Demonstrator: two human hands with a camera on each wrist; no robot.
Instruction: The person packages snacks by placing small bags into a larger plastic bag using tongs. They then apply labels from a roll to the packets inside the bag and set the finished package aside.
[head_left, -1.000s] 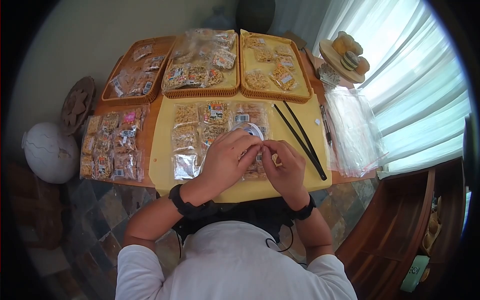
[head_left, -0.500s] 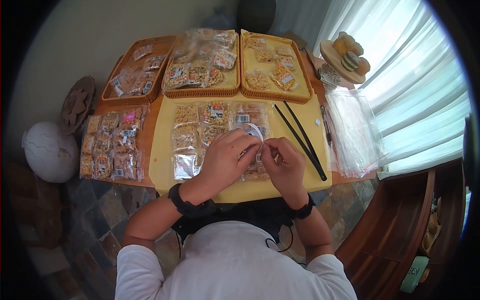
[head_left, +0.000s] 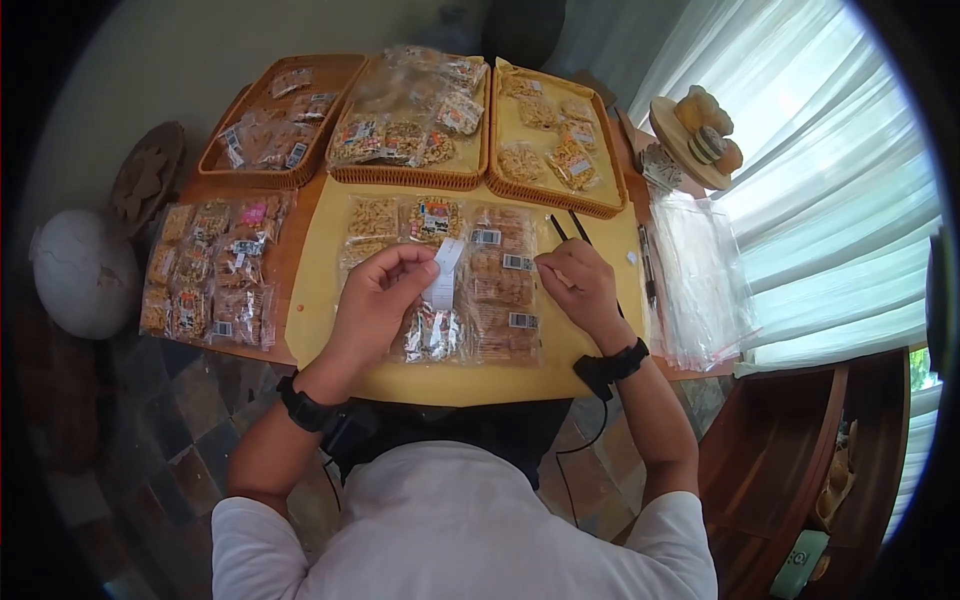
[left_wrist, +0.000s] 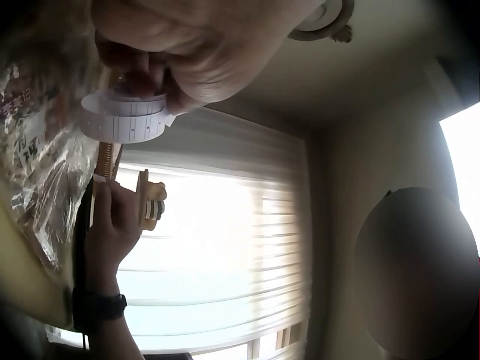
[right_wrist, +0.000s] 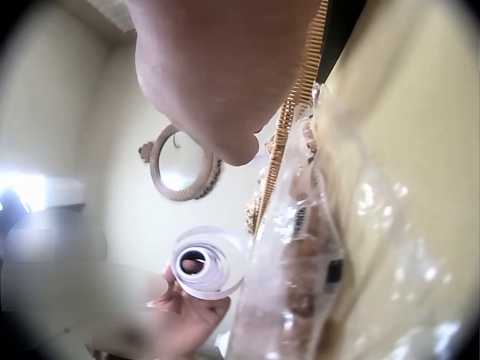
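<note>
My left hand [head_left: 375, 300] pinches a roll of white label stickers [head_left: 442, 275] by its side, a strip of it hanging in a loop. In the right wrist view the label roll [right_wrist: 196, 268] shows its dark round core. To its right, my right hand [head_left: 582, 288] has its fingers curled, with a small white label [left_wrist: 99, 178] at the fingertips. Below both hands lies a flat clear bag of wrapped snack packs [head_left: 505, 290] in rows, some bearing barcode stickers. The left hand and roll cover part of it.
Three wicker trays [head_left: 555, 200] of wrapped snacks stand at the back. Another filled bag [head_left: 210, 265] lies left. Black tongs [head_left: 560, 228] lie partly behind the right hand. Clear bags [head_left: 700, 280] and a pen [head_left: 647, 262] lie right. A yellow cloth [head_left: 320, 300] covers the middle.
My hands, together over the bag before, have parted. The left moved left with the label roll; the right stays on the right side, over the tongs' lower part.
</note>
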